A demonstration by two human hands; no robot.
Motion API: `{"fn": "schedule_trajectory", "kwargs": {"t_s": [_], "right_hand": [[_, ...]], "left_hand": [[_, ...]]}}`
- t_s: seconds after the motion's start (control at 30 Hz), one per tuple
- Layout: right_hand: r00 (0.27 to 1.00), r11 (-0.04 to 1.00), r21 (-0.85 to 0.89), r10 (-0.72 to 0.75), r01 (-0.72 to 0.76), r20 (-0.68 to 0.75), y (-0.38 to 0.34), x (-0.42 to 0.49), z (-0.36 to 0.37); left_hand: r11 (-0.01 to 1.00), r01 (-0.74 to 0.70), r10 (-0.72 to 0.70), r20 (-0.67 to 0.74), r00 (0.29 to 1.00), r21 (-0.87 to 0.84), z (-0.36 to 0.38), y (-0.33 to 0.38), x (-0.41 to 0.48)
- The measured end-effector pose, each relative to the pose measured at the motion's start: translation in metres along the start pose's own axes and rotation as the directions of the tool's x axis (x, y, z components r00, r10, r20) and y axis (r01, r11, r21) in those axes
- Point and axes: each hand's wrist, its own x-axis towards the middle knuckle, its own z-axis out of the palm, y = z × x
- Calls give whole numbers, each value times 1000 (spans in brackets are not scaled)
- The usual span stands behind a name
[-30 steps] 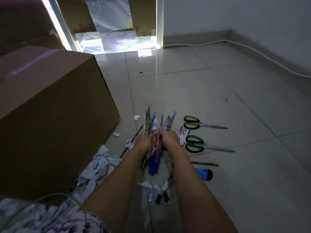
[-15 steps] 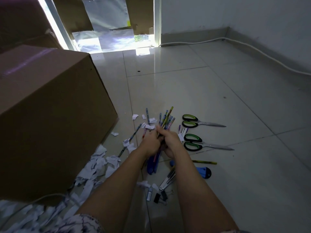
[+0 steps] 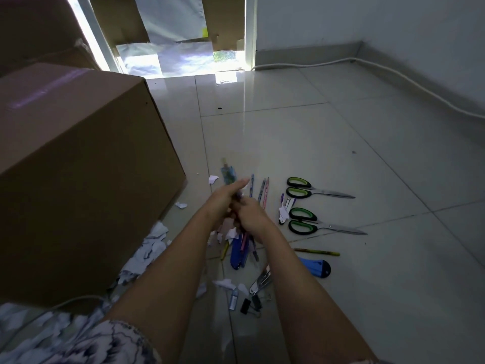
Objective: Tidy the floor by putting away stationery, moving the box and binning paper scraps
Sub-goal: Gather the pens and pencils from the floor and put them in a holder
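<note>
The task is judged barely begun. A bundle of pens (image 3: 228, 177) is gripped just right of the box (image 3: 78, 166) by the left hand (image 3: 223, 203), fingers curled round it, and is held lower down by the right hand (image 3: 253, 218). Scissors (image 3: 311, 191), clips (image 3: 249, 306) and loose pens (image 3: 263, 190) remain farther right of the box, and scraps (image 3: 148, 245) lie against its base. The box is not yet moved. The bundle looks blurred, thin and multicoloured.

A closed brown cardboard box (image 3: 78, 166) stood left; white paper scraps (image 3: 148, 249) lay by its near edge; bunched pens (image 3: 227, 175) were held centrally; two green-handled scissors (image 3: 311, 191) lay right.
</note>
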Motion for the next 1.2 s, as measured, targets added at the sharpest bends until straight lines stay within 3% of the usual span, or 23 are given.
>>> {"fn": "schedule_trajectory", "kwargs": {"t_s": [0.07,0.13,0.23,0.4,0.47,0.57,0.7,0.83,0.93,1.07,1.2], "right_hand": [[994,981,-169,-84,94,68,-5,5,11],[989,968,-216,-109,129,101,-10,8,18],[991,986,-132,-87,100,100,-12,9,26],[997,985,172,-10,-4,79,-1,14,35],[992,983,176,26,-48,126,4,11,32],[985,998,9,53,-55,163,10,8,32],[993,982,-184,-19,41,120,15,9,45],[998,884,-467,19,9,55,24,6,54],[995,845,-533,-14,-43,-102,36,-1,65],[973,627,-777,-141,-56,-184,46,-10,69],[954,454,-877,-161,-157,-255,54,-8,67]], "left_hand": [[994,-110,105,-158,982,-27,5,1,5],[988,-151,145,-249,958,-7,2,-1,8],[985,-170,169,-281,945,20,-6,-1,9],[982,-180,156,-317,936,-49,-16,-5,17],[975,-220,196,-327,925,-38,-21,-9,20],[941,-331,334,-369,867,75,-32,-9,15],[866,-429,498,-366,787,255,-32,-25,-3],[878,-308,450,-413,792,366,-26,-63,-13],[915,-223,365,-453,813,338,-25,-79,-12],[912,-174,352,-491,797,371,-26,-65,-3],[922,-116,309,-522,795,370,-32,-46,12]]}}
